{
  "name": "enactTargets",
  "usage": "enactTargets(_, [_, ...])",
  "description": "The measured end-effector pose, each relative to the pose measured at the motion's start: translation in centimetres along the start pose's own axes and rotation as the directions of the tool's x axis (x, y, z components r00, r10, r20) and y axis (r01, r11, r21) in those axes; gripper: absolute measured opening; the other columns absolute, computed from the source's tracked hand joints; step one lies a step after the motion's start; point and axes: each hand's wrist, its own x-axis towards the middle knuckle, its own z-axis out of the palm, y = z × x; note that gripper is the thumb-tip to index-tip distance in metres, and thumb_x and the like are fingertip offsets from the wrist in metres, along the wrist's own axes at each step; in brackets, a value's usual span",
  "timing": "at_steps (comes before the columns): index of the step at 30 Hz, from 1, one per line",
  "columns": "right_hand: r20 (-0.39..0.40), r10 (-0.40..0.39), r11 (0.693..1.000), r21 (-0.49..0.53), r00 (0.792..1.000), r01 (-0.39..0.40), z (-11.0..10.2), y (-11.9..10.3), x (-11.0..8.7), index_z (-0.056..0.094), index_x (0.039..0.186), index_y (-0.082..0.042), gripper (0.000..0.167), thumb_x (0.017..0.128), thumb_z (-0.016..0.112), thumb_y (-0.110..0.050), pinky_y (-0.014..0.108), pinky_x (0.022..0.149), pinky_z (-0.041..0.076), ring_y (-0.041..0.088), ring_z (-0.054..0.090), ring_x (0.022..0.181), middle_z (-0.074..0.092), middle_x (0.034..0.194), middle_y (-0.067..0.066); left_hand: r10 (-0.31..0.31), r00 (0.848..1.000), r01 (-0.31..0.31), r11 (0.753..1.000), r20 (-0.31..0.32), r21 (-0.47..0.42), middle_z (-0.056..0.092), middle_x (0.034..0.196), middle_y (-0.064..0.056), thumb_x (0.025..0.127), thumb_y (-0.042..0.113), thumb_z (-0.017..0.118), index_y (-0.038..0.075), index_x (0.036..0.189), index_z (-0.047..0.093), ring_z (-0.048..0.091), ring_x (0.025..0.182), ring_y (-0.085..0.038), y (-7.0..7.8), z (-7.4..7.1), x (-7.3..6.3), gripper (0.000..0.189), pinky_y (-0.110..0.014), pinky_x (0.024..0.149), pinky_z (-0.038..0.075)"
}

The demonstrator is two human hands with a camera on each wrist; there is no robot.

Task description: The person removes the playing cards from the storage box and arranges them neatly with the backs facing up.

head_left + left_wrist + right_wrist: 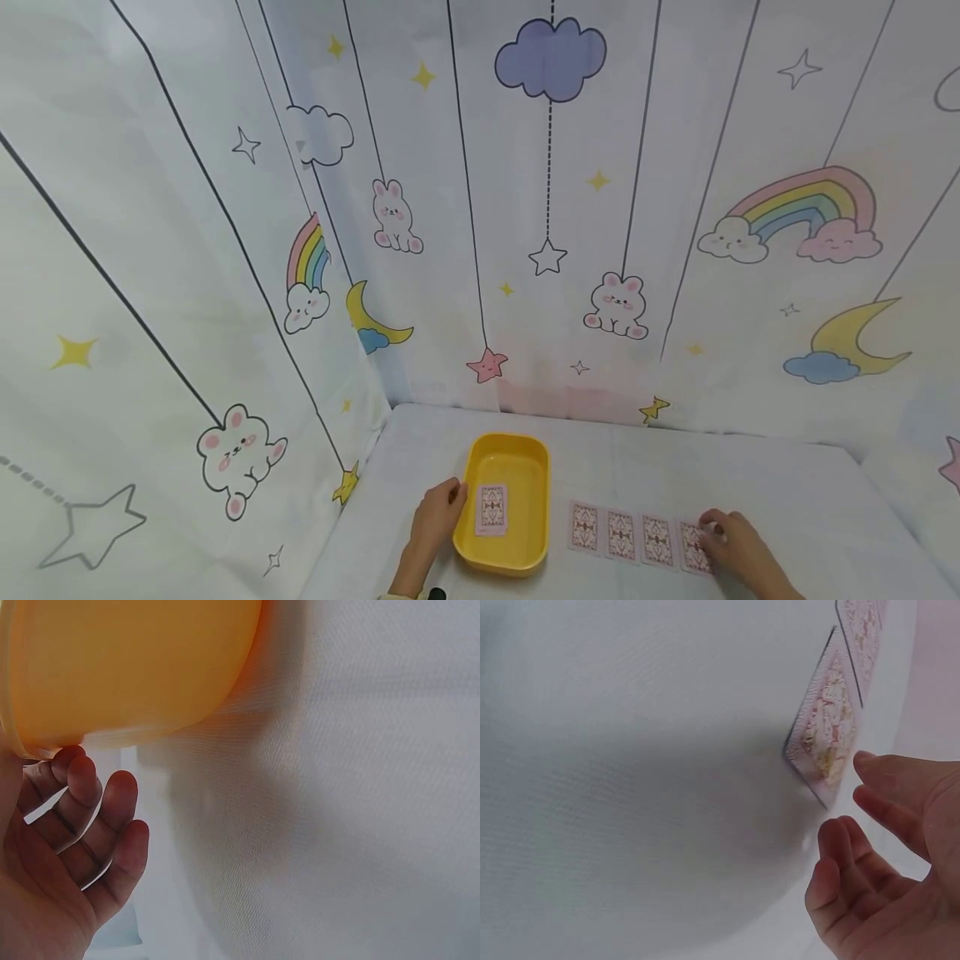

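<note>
My left hand [437, 515] is at the left rim of a yellow plastic tray [527, 500]. In the left wrist view, the index fingertip meets the underside of the rim, while the other fingers [124, 847] curl loosely below it. A playing card [492, 508] lies back up inside the tray, with an edge beneath it that may be another card. To the tray's right, several playing cards form a row, back up. My right hand [738, 550] hovers at the rightmost card [695, 547]. The right wrist view shows its thumb and fingers apart, beside the card [829, 720], gripping nothing.
A white cloth [600, 458] covers the table. Behind and to the left hang white sheets [450, 208] printed with rabbits, stars, clouds and rainbows. Other cards of the row [621, 534] lie between the tray and my right hand.
</note>
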Motion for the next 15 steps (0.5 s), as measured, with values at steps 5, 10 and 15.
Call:
enactTargets(5, [-0.024,-0.013,0.999,0.036,1.000,0.013,-0.5,-0.8,0.4,0.062,0.113,0.003,0.033,0.090,0.072,-0.018,0.046,0.073,0.052,0.021,0.060,0.081,0.061,0.096,0.014,-0.024,1.000,0.024,1.000,0.009,0.005,0.050,0.067,0.004,0.103,0.032,0.054,0.018,0.079,0.055,0.046,0.058,-0.010,-0.1,0.1,0.2,0.028,-0.023,0.050,0.034])
enactTargets(10, [-0.015,-0.029,0.997,0.070,0.999,0.030,-1.3,-2.6,0.6,0.060,0.119,0.007,0.046,0.091,0.072,-0.027,0.047,0.077,0.054,0.024,0.063,0.087,0.064,0.102,0.015,-0.031,0.999,0.031,1.000,0.018,-0.001,0.050,0.067,0.003,0.103,0.031,0.054,0.017,0.080,0.055,0.047,0.058,-0.013,-0.1,0.2,0.1,0.027,-0.024,0.049,0.035])
enactTargets(15, [0.016,-0.016,0.997,0.075,1.000,0.015,-1.6,-4.6,0.9,0.059,0.125,0.008,0.054,0.093,0.070,-0.034,0.050,0.083,0.054,0.032,0.065,0.096,0.066,0.109,0.018,-0.043,0.999,0.043,0.999,0.017,0.004,0.050,0.067,0.003,0.103,0.031,0.055,0.017,0.079,0.055,0.047,0.059,-0.013,0.1,0.2,0.1,0.028,-0.024,0.049,0.034])
